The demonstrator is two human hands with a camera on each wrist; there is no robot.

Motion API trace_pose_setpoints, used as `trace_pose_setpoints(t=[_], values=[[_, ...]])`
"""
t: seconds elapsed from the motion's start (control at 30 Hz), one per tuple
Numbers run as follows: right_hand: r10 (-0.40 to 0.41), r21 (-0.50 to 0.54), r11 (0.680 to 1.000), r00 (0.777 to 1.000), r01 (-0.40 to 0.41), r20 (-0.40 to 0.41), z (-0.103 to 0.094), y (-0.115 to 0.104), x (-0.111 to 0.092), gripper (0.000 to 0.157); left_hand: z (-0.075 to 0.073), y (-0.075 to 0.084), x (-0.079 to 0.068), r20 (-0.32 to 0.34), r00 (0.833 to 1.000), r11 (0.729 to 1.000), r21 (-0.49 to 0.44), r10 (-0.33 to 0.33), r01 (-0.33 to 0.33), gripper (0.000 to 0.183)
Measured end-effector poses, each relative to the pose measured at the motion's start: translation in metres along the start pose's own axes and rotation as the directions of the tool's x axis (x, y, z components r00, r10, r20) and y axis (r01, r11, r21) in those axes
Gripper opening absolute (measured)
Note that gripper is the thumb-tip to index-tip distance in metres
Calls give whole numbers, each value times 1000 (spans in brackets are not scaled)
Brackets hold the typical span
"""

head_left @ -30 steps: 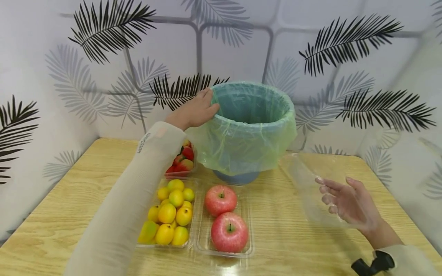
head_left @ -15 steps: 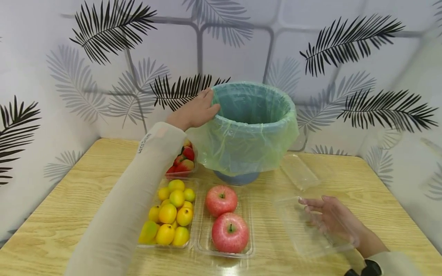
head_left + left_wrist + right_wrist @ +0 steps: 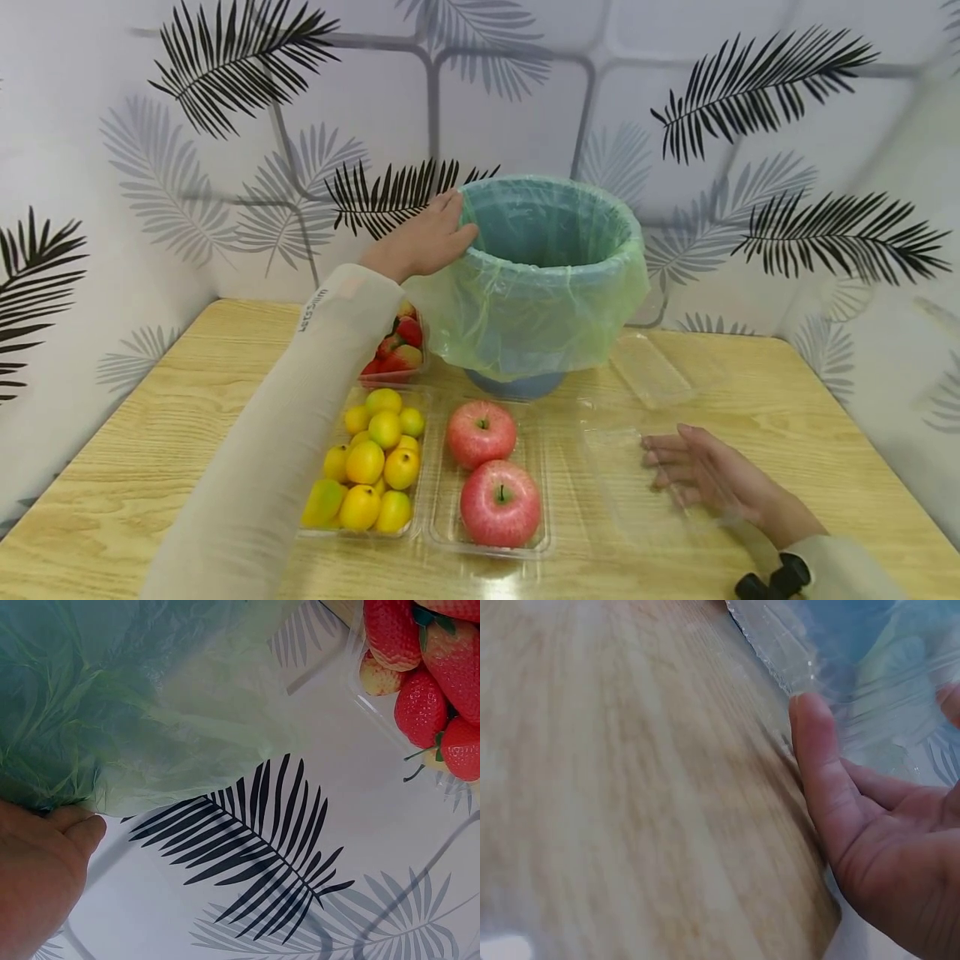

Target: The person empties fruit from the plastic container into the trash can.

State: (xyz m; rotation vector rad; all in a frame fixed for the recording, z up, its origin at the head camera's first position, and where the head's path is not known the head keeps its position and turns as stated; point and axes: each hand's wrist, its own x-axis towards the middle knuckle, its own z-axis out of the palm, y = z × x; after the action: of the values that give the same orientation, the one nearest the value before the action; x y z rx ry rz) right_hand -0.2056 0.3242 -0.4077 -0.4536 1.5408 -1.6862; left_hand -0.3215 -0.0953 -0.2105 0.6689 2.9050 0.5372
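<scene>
My left hand (image 3: pixel 427 237) grips the left rim of a blue bin (image 3: pixel 517 387) lined with a thin, pale green bag (image 3: pixel 536 325). In the left wrist view, its visible fingers (image 3: pixel 86 829) press on the bag's gathered edge. My right hand (image 3: pixel 723 483), palm turned left and fingers nearly straight, is at the right side of a clear plastic box (image 3: pixel 622 492). The box overlaps the fingers in the head view. In the right wrist view, a fingertip (image 3: pixel 808 705) touches the box's rough edge.
Left of the clear box, a tray (image 3: pixel 546 500) holds two apples (image 3: pixel 499 502). Beside it are small yellow fruits (image 3: pixel 365 462) in another tray, with strawberries (image 3: pixel 405 333) behind them. A second clear box (image 3: pixel 656 371) lies right of the bin on the wooden table (image 3: pixel 750 375).
My right hand has come down and leftward with the clear box, which is now beside the apple tray; the second clear box shows behind it. My left hand stays at the bin's rim.
</scene>
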Motion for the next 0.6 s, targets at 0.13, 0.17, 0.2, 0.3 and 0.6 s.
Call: trace_pose_setpoints(t=[0.13, 0.17, 0.2, 0.3, 0.6], values=[[18, -50, 999, 996, -22, -83, -4, -1, 2, 62, 0, 0, 0, 5, 1000, 1000, -7, -4, 4, 68], [18, -57, 998, 995, -24, -99, -5, 0, 2, 62, 0, 0, 0, 7, 1000, 1000, -10, -5, 5, 67], [20, -64, 998, 993, -27, -113, -6, 0, 2, 61, 0, 0, 0, 7, 1000, 1000, -11, -5, 5, 67], [12, -68, 997, 990, -22, -140, -9, -1, 2, 59, 0, 0, -1, 5, 1000, 1000, -13, -7, 7, 67], [-5, -77, 997, 985, -9, -173, -20, -4, 5, 60, -1, -1, 0, 0, 1000, 1000, 1, -8, 8, 67]])
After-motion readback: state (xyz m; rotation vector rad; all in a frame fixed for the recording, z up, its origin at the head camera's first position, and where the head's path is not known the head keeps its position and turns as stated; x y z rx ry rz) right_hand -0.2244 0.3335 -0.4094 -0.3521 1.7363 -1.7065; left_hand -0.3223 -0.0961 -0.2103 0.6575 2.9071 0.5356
